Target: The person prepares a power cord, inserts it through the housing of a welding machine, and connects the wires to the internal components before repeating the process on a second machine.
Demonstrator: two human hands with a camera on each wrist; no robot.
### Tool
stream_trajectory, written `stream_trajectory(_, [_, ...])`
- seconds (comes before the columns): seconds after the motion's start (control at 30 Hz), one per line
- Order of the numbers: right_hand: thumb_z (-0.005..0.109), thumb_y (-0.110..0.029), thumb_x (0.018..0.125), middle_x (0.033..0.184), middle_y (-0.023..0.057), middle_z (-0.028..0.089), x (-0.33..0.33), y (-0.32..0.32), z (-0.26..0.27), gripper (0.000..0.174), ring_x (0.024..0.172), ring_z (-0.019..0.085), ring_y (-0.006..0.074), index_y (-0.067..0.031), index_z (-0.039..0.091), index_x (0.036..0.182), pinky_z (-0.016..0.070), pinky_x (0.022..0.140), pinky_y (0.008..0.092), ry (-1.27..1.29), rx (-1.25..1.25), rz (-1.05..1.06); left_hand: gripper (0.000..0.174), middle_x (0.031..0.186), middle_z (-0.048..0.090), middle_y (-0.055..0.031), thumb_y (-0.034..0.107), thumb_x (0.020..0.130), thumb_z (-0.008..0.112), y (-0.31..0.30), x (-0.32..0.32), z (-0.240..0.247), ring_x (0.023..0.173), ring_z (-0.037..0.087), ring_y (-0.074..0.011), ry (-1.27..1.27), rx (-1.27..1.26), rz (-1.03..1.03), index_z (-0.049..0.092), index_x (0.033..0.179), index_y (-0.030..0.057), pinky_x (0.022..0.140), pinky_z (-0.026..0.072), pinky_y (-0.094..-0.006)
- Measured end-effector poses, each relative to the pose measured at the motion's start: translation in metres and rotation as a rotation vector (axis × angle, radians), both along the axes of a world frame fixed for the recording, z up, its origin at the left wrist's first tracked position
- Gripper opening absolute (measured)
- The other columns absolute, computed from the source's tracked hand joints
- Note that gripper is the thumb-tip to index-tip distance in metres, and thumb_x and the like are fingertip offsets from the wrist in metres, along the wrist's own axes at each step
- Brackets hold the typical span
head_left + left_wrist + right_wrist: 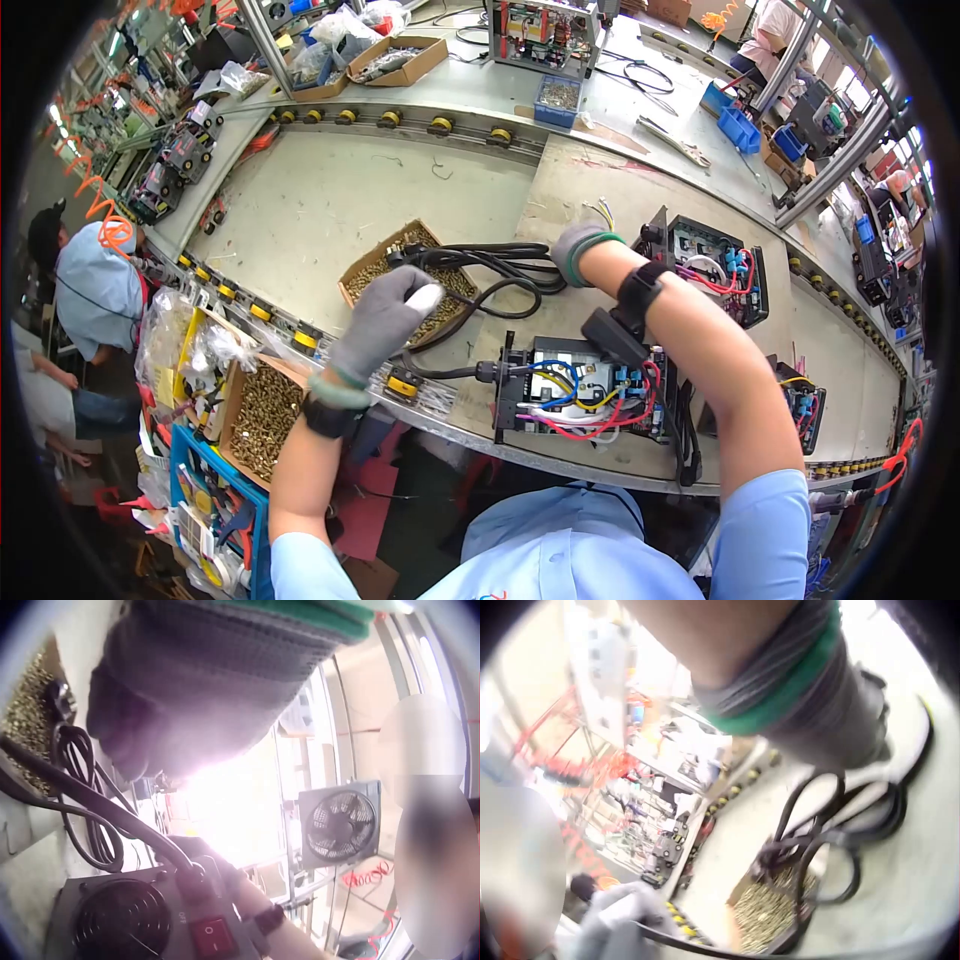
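My left hand [385, 315], in a grey glove, is above the near-left side of a cardboard box of small brass parts [375, 275]. Its fingers are curled and the thumb lies against them; nothing shows out of the grasp. A coil of thick black cable [515, 265] lies across the box and table. At the coil's far end is my gloved right hand [580, 248], bent downward, its fingertips hidden in the head view. Loose yellow wire ends [603, 212] show just beyond it. Another black cable [445, 374] runs from an open-topped electrical unit [590, 390] toward my left hand.
More wired units [715, 265] stand to the right. A larger box of brass parts [265, 420] is at my left, above a blue rack [185, 450]. Yellow rollers [440, 125] line the far conveyor edge, with a blue bin [557, 100] behind. People work at the left.
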State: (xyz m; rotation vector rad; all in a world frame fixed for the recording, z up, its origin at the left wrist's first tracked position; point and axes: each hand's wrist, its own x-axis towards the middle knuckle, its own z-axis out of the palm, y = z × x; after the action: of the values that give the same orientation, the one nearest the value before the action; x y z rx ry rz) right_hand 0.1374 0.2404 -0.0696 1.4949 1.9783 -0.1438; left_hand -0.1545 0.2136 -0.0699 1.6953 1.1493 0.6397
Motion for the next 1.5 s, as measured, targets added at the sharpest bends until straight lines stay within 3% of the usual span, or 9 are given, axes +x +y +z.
stream_trajectory(0.2, [0.067,-0.013,0.080,0.102,0.0203,0.073,0.021,0.000,-0.030,0.023,0.095,0.072,0.0347,-0.0050,0.078,0.099,0.0575,0.079,0.0419,0.083,0.011,-0.103,0.069,0.132,0.057,-0.0221,0.030,0.080,0.078,0.063,0.003,-0.080,0.126,0.054,-0.0364,0.437,0.144,0.180,0.050,0.138,0.0061,0.105,0.0447,-0.0413])
stream_trajectory(0.5, [0.063,-0.017,0.083,0.095,0.0187,0.073,0.019,-0.012,-0.007,0.024,0.090,0.072,0.0356,-0.0032,0.073,0.100,0.0564,0.074,0.0449,0.173,0.066,-0.108,0.039,0.130,0.056,-0.0183,0.031,0.087,0.069,0.106,0.038,-0.091,0.116,0.060,-0.0362,0.810,0.196,-0.024,0.064,0.122,0.0140,0.099,0.0489,-0.0455])
stream_trajectory(0.73, [0.065,-0.023,0.089,0.080,0.0113,0.063,0.018,-0.071,0.139,0.016,0.070,0.065,0.0321,-0.0085,0.061,0.096,0.0499,0.063,0.0454,0.557,0.702,0.330,0.017,0.095,0.070,-0.0106,0.003,0.089,0.054,0.131,0.053,-0.072,0.081,0.068,-0.0198,-0.197,0.128,0.299,0.064,0.103,0.0023,0.070,0.0552,-0.0312])
stream_trajectory(0.87, [0.068,-0.018,0.085,0.075,0.0036,0.060,0.028,-0.134,0.204,0.012,0.065,0.062,0.0251,-0.0119,0.066,0.095,0.0472,0.058,0.0378,0.443,0.755,0.434,0.025,0.106,0.065,-0.0065,0.000,0.098,0.049,0.127,0.116,-0.042,0.092,0.067,-0.0158,-0.850,0.027,-0.118,0.055,0.123,0.0028,0.082,0.0578,-0.0271])
stream_trajectory(0.97, [0.066,-0.014,0.083,0.075,-0.0011,0.060,0.035,-0.166,0.205,0.018,0.065,0.060,0.0176,-0.0164,0.071,0.101,0.0458,0.057,0.0343,0.436,0.880,0.501,0.038,0.116,0.060,-0.0080,0.004,0.100,0.054,0.145,0.161,-0.058,0.101,0.065,-0.0160,-0.625,0.341,-0.527,0.048,0.137,0.0088,0.084,0.0558,-0.0244])
stream_trajectory(1.0, [0.065,-0.015,0.084,0.073,-0.0010,0.060,0.038,-0.169,0.194,0.014,0.065,0.061,0.0181,-0.0152,0.069,0.097,0.0460,0.058,0.0337,0.391,0.819,0.499,0.041,0.120,0.062,-0.0134,0.007,0.100,0.054,0.137,0.166,-0.054,0.108,0.065,-0.0238,-0.380,-0.074,-0.570,0.048,0.140,0.0111,0.089,0.0548,-0.0327])
stream_trajectory(1.13, [0.063,-0.017,0.081,0.074,0.0005,0.059,0.064,-0.160,0.132,0.010,0.069,0.064,0.0182,-0.0138,0.065,0.091,0.0475,0.062,0.0329,0.261,0.561,0.451,0.047,0.134,0.057,-0.0247,0.014,0.095,0.055,0.114,0.156,-0.021,0.123,0.056,-0.0382,0.927,0.457,-0.818,0.049,0.142,0.0083,0.105,0.0443,-0.0423])
stream_trajectory(1.33, [0.068,-0.020,0.077,0.076,0.0017,0.064,0.069,-0.133,0.129,0.012,0.070,0.067,0.0232,-0.0148,0.065,0.088,0.0495,0.066,0.0367,0.455,0.788,0.429,0.036,0.118,0.064,-0.0123,0.019,0.098,0.058,0.018,0.151,0.077,0.109,0.062,-0.0218,-0.342,0.159,-0.667,0.055,0.131,0.0052,0.097,0.0493,-0.0340])
stream_trajectory(1.5, [0.069,-0.025,0.081,0.080,0.0089,0.069,0.067,-0.110,0.126,0.014,0.077,0.069,0.0303,-0.0151,0.068,0.091,0.0516,0.068,0.0425,0.613,0.601,0.218,0.029,0.106,0.059,-0.0061,0.022,0.103,0.053,-0.024,0.167,0.067,0.098,0.057,-0.0157,-0.305,0.024,-0.609,0.053,0.126,0.0045,0.091,0.0474,-0.0308])
